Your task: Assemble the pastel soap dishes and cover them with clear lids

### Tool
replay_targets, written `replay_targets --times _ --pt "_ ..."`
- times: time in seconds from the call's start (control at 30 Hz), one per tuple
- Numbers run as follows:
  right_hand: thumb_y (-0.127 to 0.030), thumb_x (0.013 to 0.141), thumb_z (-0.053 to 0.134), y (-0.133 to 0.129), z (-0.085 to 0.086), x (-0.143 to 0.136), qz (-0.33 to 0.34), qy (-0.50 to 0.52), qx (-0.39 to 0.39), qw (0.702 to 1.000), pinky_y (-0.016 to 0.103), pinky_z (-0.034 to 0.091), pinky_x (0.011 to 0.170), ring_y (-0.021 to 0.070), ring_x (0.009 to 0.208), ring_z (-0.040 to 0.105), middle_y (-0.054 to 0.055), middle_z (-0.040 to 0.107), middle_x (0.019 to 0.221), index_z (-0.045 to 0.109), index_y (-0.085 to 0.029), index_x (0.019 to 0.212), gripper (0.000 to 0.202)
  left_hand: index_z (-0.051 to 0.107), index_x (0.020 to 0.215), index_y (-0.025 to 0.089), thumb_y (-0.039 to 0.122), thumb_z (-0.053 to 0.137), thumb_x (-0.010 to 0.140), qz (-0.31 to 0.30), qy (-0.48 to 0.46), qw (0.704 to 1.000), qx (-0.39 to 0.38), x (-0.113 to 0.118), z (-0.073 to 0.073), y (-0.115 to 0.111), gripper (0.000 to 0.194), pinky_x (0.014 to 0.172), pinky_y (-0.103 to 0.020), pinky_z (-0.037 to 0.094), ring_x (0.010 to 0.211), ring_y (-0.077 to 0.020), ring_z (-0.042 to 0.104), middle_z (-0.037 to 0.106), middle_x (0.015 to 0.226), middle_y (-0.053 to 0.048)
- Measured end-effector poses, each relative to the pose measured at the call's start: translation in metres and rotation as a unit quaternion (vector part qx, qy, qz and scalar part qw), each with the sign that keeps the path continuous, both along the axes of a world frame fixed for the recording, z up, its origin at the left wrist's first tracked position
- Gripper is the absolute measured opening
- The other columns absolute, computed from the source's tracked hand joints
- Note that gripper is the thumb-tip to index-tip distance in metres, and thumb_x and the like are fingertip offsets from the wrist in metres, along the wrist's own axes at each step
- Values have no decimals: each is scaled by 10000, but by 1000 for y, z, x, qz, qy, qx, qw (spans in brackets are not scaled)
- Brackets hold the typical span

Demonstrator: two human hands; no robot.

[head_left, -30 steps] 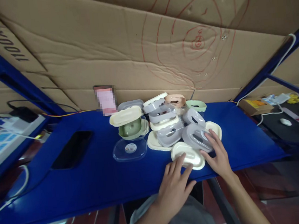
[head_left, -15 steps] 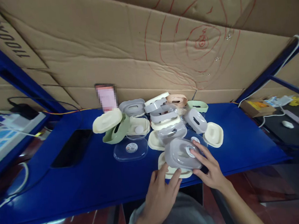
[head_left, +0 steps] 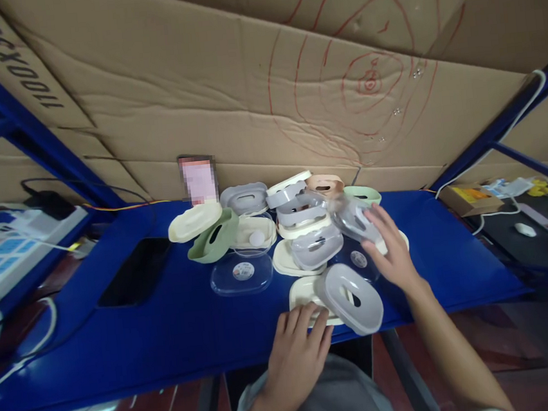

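My left hand [head_left: 297,348] lies at the front with its fingers loosely stretched, fingertips on the near left side of a cream tray [head_left: 299,289]. A grey slotted oval piece [head_left: 368,306] leans across the right part of that tray. Farther right, my right hand [head_left: 392,252] grips the edge of a clear plastic cover [head_left: 347,214], smeared by motion, over a grey slotted piece in the pile. Under and beside this hand are a cream base [head_left: 403,239], mostly hidden, and a clear cover with a round label [head_left: 358,259].
Behind are stacked grey pieces [head_left: 298,209], a peach piece [head_left: 325,184] and green pieces [head_left: 214,237]. A clear cover [head_left: 243,283] lies left of them. On the blue table [head_left: 195,342] rest a black phone [head_left: 135,270] and a power strip [head_left: 11,250]. Cardboard [head_left: 171,99] walls the back.
My right hand has lifted the clear cover off the grey slotted piece and moved it back and right. The grey piece now sits tilted on the cream tray. My left hand has barely moved.
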State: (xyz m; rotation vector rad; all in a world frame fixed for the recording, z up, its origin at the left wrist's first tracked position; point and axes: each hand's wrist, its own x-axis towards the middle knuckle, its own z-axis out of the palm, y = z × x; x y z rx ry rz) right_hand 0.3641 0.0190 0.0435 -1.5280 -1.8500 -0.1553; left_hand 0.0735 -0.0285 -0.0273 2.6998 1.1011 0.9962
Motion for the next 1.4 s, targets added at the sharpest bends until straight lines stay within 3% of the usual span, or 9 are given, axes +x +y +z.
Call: replay_targets --times 0.17,0.27,0.33,0.47,0.63,0.83,1.07,1.27,1.4 --pt "-624 1077 424 58 21 8 -78 -52 -72 993 707 147 1290 383 1662 122 126 191 1792 320 -284 1693 712 715 1240 233 279 590 1057 7 -6 1000 16 1 -1 -1 227 912 -422 457 1071 -265 661 744 1198 -68" --pt "-566 1081 469 16 22 -12 -106 -39 -2 994 678 200 1285 390 1640 217 119 284 1765 382 -304 1663 644 674 1370 264 254 611 1037 8 19 999 25 -1 1 -2 339 905 -418 470 1054 -263 664 738 1207 -71" --pt "-486 1096 472 -34 16 -30 -33 9 31 999 547 400 1215 331 1483 510 100 565 1582 468 -327 1606 534 634 1439 306 216 637 1011 -2 46 999 15 -2 3 -2 437 901 -417 478 1057 -265 666 732 1232 -66" --pt "-602 1006 639 -113 -11 -57 81 -134 -115 981 540 419 1162 337 1302 651 94 690 1431 513 -295 1587 669 649 1400 267 219 622 1029 -24 39 999 1 -3 7 0 375 885 -409 474 1074 -267 671 736 1212 -81" --pt "-319 1062 605 -141 -40 -47 75 -223 -136 962 548 196 1278 291 1404 593 78 643 1519 408 -286 1658 628 707 1157 237 223 535 1077 -55 35 996 -57 -21 19 -1 190 874 -397 448 1034 -237 679 735 1131 -54" --pt "-337 1063 615 -161 -49 -10 8 -188 -114 975 581 235 1267 294 1330 643 53 705 1422 511 -369 1593 540 714 1251 268 210 534 1075 31 30 999 -8 -83 15 -4 258 934 -431 452 1072 -253 682 717 1202 -79" --pt "-232 1027 662 -143 -43 -53 79 -66 -62 993 607 386 1224 286 1238 704 66 754 1328 502 -314 1585 587 688 1351 308 201 578 1048 17 0 1000 -6 -97 3 -16 340 994 -442 588 1229 -283 680 665 1401 -105" --pt "-158 1076 509 -98 -19 -121 222 -95 -137 961 564 272 1332 199 1372 623 28 731 1390 615 -287 1447 407 582 1497 285 230 602 1056 19 -18 999 40 -74 -1 -11 446 996 -439 635 1362 -315 630 557 1545 -161" --pt "-201 1088 536 -87 -21 -125 254 -119 -141 950 513 244 1358 167 1460 544 19 673 1479 625 -270 1436 365 623 1448 239 236 601 1058 -37 43 998 41 -78 -1 3 390 1046 -503 613 1436 -335 568 612 1527 -130"
